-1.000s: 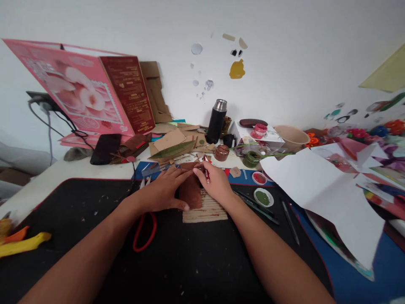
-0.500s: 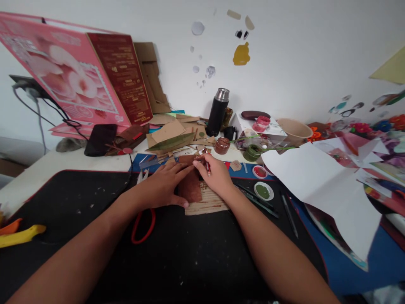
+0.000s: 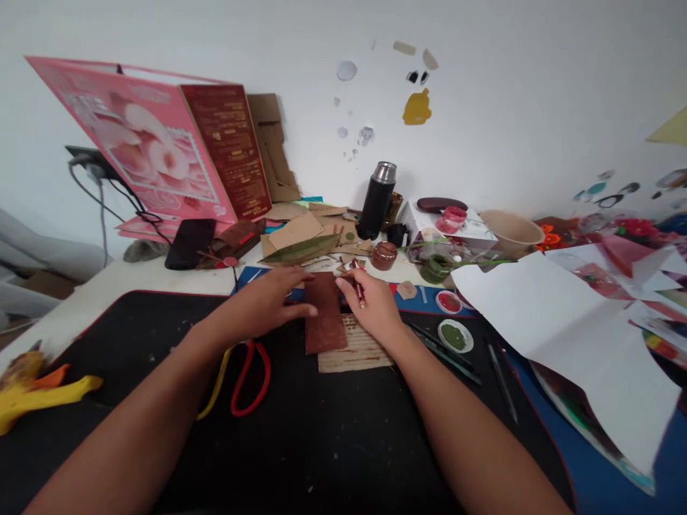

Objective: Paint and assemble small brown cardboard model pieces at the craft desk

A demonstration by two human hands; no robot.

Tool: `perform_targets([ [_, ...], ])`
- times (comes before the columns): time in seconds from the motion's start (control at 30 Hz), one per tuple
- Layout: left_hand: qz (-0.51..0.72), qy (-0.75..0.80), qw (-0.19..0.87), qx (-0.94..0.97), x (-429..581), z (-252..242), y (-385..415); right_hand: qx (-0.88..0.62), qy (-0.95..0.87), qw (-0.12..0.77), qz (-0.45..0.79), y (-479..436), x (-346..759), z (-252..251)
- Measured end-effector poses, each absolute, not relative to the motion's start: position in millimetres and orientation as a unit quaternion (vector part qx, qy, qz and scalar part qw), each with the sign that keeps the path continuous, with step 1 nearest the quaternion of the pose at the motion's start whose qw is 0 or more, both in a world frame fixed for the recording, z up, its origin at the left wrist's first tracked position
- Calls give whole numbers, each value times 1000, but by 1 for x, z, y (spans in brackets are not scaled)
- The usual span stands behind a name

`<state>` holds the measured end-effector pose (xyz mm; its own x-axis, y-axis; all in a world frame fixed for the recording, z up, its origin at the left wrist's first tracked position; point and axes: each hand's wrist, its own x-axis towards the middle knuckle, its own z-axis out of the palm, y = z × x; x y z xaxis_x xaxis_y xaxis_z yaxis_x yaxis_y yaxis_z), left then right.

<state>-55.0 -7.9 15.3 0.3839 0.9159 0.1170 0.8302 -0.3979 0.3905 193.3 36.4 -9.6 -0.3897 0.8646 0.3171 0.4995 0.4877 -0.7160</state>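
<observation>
A reddish-brown rectangular piece (image 3: 325,315) lies on the black mat, its lower right part over a strip of corrugated cardboard (image 3: 359,350). My left hand (image 3: 268,300) is just left of the brown piece, fingers apart and holding nothing, its thumb reaching over the piece. At the piece's upper right, my right hand (image 3: 373,297) is closed around a thin red pencil (image 3: 360,286). Scissors with red and yellow handles (image 3: 252,379) lie beneath and below my left hand, their blades hidden.
A black flask (image 3: 377,200), paint jars (image 3: 384,255) and cardboard scraps stand along the back. Paint lids (image 3: 455,335), dark pens (image 3: 445,350) and white paper (image 3: 537,300) are on the right. A yellow and orange tool (image 3: 48,390) lies at the left.
My left hand has lifted off the brown piece and moved left, uncovering more of it. My right hand still holds the pencil. The camera view has shifted slightly.
</observation>
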Motion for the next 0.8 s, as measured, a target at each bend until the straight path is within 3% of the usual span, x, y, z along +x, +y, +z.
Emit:
perform_targets([
  [0.13, 63, 657, 33, 751, -86, 11, 7, -422, -765, 376, 308, 35, 195, -4],
  [0.27, -8, 683, -8, 731, -98, -1, 14, -401, -765, 382, 330, 31, 196, 1],
  [0.8, 83, 712, 32, 697, -90, 7, 17, -388, -771, 423, 276, 31, 197, 4],
])
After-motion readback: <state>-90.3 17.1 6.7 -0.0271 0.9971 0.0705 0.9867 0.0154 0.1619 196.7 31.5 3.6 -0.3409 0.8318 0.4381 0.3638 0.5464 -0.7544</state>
